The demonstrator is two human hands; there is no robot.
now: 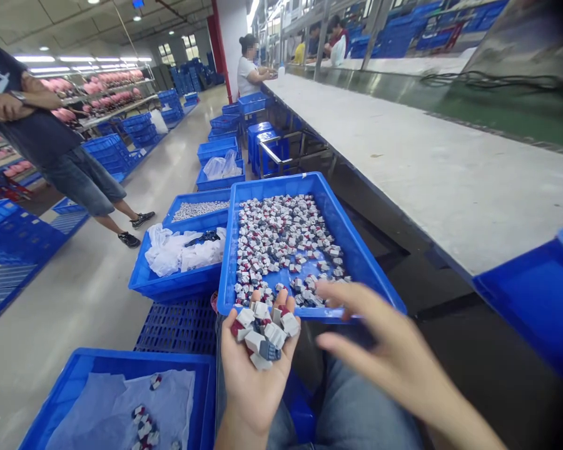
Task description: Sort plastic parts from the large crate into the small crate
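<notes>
My left hand [258, 387] is palm up, its fingers curled around a small heap of plastic parts [265, 334] in white, dark blue and dark red. To its right, my right hand [380, 337] hangs with thumb and fingers apart and nothing between them; it is slightly blurred. Just beyond both hands a blue tray [363, 250] rests at lap height, filled with many of the same small parts [281, 231]. Its bare bottom shows in patches toward the near side. The exact shape of each part is too small to make out.
At lower left, a blue bin [206, 387] lined with white sheet holds several parts. Another bin [178, 281] contains white cloth or bags. A long white-topped table [403, 150] runs along the right. A person [70, 125] stands at left; others sit far back.
</notes>
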